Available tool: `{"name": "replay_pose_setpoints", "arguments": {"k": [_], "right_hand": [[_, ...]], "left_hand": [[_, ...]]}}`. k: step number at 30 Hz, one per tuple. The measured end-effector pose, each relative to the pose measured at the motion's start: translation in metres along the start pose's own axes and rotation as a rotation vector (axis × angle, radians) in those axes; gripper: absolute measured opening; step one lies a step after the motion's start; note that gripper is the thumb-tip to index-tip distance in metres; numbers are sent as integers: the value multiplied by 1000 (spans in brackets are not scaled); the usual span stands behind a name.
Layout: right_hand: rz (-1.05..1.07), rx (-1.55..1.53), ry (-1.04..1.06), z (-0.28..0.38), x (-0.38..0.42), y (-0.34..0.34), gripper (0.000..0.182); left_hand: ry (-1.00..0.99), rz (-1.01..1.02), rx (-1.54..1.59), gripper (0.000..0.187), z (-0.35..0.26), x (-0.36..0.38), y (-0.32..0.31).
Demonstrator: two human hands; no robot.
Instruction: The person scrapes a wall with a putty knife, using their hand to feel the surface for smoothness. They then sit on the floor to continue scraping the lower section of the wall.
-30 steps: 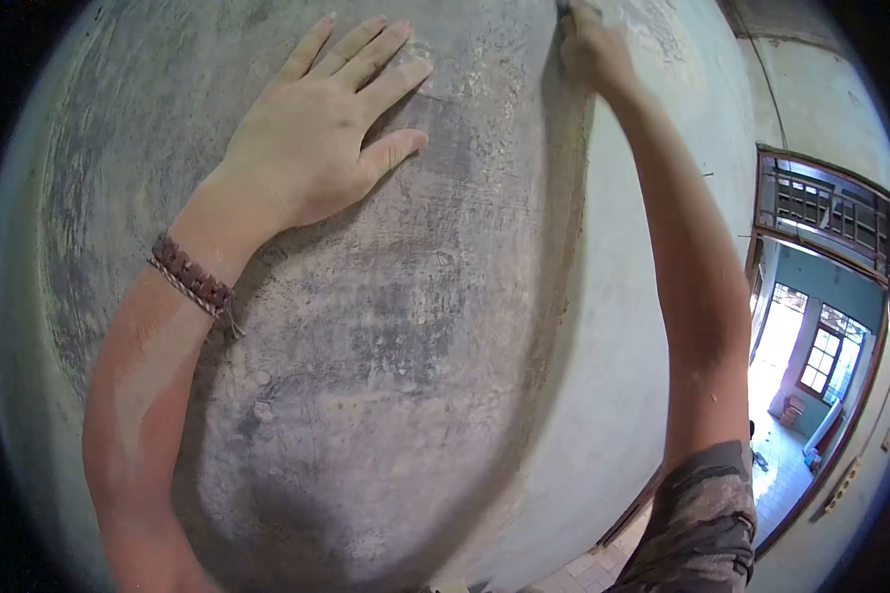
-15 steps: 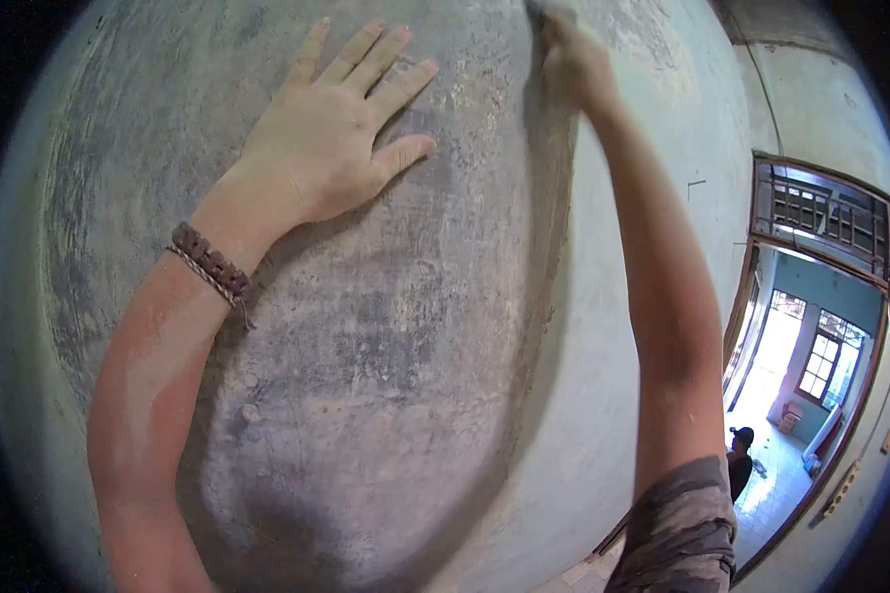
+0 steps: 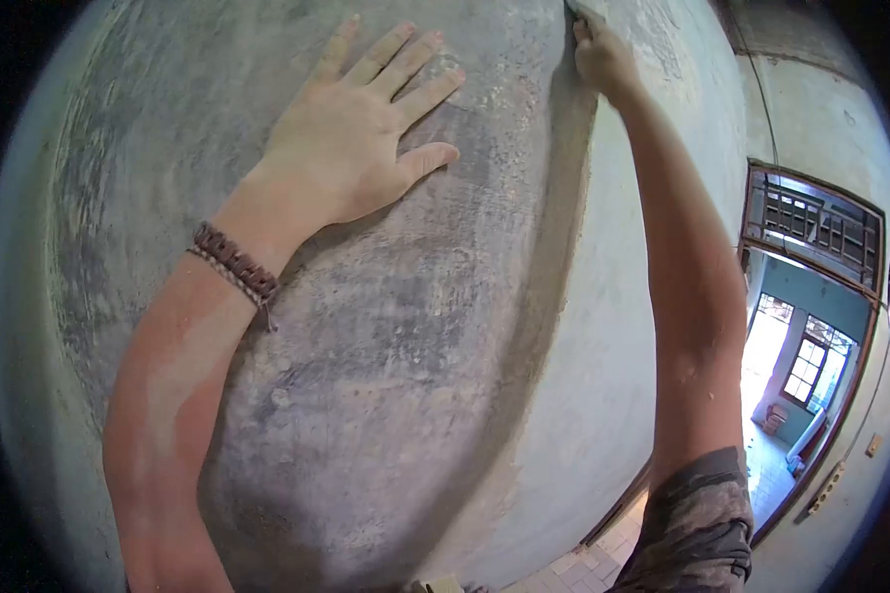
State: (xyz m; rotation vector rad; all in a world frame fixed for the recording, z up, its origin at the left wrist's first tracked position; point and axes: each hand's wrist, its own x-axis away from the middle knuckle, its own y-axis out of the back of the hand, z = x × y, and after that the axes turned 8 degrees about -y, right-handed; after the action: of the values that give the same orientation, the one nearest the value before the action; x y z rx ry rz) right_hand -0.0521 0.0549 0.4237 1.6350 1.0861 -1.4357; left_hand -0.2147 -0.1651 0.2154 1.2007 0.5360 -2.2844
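Observation:
My left hand [image 3: 351, 138] lies on the wall [image 3: 366, 376] with its fingers spread, a brown braided bracelet [image 3: 235, 265] round its wrist. At the top of the view my right hand [image 3: 606, 61] is closed round what looks like a scraper [image 3: 585, 12], pressed near the wall. Only a small greyish part of that tool shows above the fingers. Between the hands the wall surface is bare, grey and mottled. Right of it runs a ragged edge where pale green paint [image 3: 603, 366] begins.
To the right, a doorway [image 3: 811, 296] with a barred transom opens on a bright tiled room with a window [image 3: 811, 366]. A power strip [image 3: 826, 489] is fixed to the wall beside it. A cable hangs above the door. Floor tiles [image 3: 598, 563] show at the bottom.
My right hand with the scraper appears slightly lower and farther right. The view has shifted, so both arms sit farther right. A person seen through the doorway is no longer visible.

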Motion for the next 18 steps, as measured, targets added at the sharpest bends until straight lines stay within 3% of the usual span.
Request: {"name": "replay_pose_setpoints", "arguments": {"k": [2, 3, 4, 6, 7, 10, 11, 12, 13, 16, 18], "right_hand": [[-57, 55, 124, 8, 60, 3, 35], [-270, 57, 370, -10, 68, -13, 34], [-280, 48, 384, -7, 52, -9, 34], [-28, 15, -31, -8, 20, 0, 35], [-42, 40, -75, -12, -3, 3, 33], [-128, 109, -91, 12, 25, -6, 32], [-243, -34, 106, 5, 53, -16, 33], [-95, -10, 14, 26, 98, -3, 34], [-175, -28, 180, 23, 142, -11, 46], [28, -69, -27, 74, 304, 21, 61], [284, -198, -85, 110, 411, 61, 65]], "left_hand": [[0, -4, 17, 58, 1, 3, 0], [-3, -6, 19, 58, 3, 4, 1], [7, -12, 4, 58, 5, 3, 2], [10, 4, 4, 58, 0, 2, 3], [-9, 16, 3, 58, -4, 1, 2], [50, -40, 18, 58, -12, 12, 3], [78, -28, 27, 58, -18, 16, 7], [106, -19, 30, 58, -23, 20, 10], [99, -16, 33, 58, -30, 26, 15], [138, 91, 93, 59, -64, 59, 33], [234, 217, 143, 61, -96, 90, 45]]}}
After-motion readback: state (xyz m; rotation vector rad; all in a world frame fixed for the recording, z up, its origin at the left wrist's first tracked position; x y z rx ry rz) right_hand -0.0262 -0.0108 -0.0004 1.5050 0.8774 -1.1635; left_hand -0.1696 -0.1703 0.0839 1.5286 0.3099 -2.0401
